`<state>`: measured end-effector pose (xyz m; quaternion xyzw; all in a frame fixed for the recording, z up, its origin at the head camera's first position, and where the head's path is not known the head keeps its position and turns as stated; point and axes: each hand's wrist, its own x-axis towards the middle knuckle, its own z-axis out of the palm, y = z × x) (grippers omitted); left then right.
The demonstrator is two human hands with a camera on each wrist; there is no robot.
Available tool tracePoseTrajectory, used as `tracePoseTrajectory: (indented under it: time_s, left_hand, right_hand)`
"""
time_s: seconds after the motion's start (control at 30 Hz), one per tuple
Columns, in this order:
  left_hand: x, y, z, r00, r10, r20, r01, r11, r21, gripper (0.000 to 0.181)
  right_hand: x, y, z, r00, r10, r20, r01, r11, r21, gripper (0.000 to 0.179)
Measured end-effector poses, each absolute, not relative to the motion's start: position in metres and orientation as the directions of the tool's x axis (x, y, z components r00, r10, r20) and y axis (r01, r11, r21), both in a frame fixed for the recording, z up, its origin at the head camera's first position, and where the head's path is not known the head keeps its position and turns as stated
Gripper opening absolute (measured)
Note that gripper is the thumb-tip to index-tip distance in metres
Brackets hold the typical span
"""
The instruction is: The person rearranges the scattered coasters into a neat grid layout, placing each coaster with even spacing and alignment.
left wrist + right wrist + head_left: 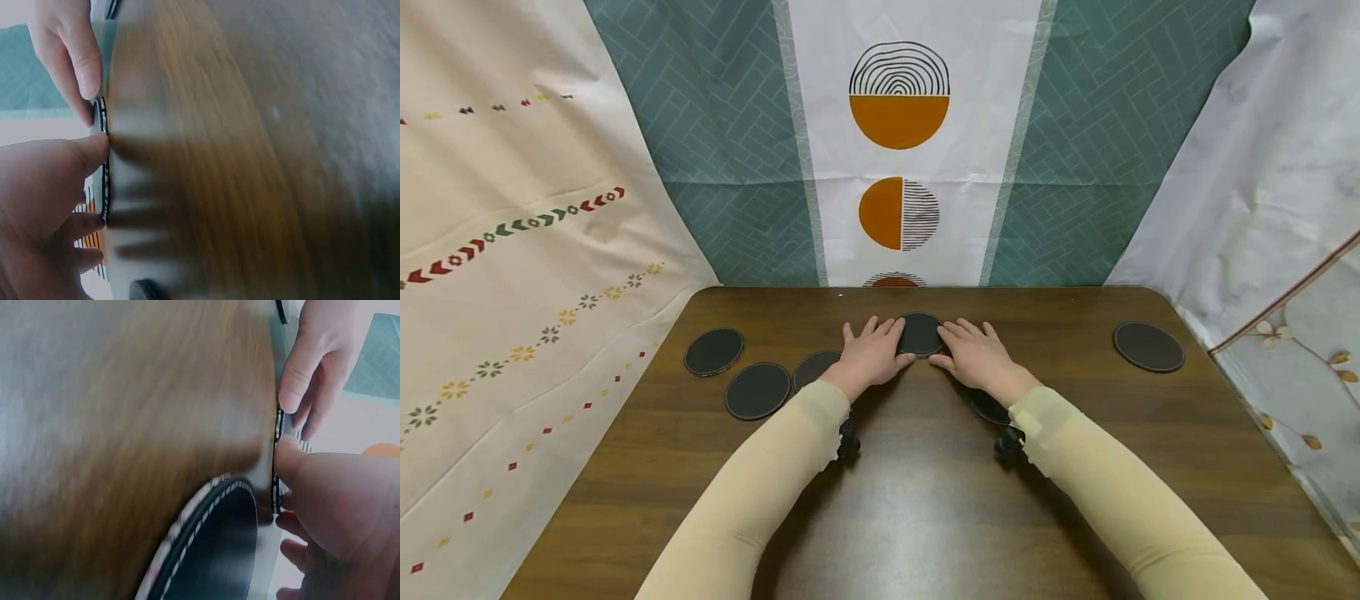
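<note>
A round black coaster with a stitched rim (pixel 920 335) lies near the table's far edge, between both hands. My left hand (pixel 874 354) touches its left side, thumb and fingers stretched out. From the other side, my right hand (pixel 979 357) has its straight fingers against the right rim. In the left wrist view, the thumb rests at the edge of the coaster (pixel 105 181), seen almost edge-on. Under the right wrist lies another coaster (pixel 987 407), partly covered by the arm; its pale stitching shows close up in the right wrist view (pixel 215 550).
Left of the left hand lie three more black coasters: one far left (pixel 713 352), one nearer (pixel 757 390), and one partly behind the hand (pixel 812 367). Another coaster (pixel 1148 347) sits at the far right. Patterned cloths (pixel 737 167) hang around the brown wooden table (pixel 887 500).
</note>
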<state>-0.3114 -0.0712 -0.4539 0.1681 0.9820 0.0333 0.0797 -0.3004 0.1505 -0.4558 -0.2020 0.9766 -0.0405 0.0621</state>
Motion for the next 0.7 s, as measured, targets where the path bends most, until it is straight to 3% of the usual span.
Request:
tracePoseTrajectory:
  time_s: [0.7]
  left_hand:
    - [-0.3122,-0.079,-0.4554,-0.937,0.318,-0.142,0.307,0.947,0.095,0.082]
  right_hand:
    - [-0.298,0.1482,-0.4566,-0.905,-0.415,-0.091,-0.407,0.909,-0.088,0.078]
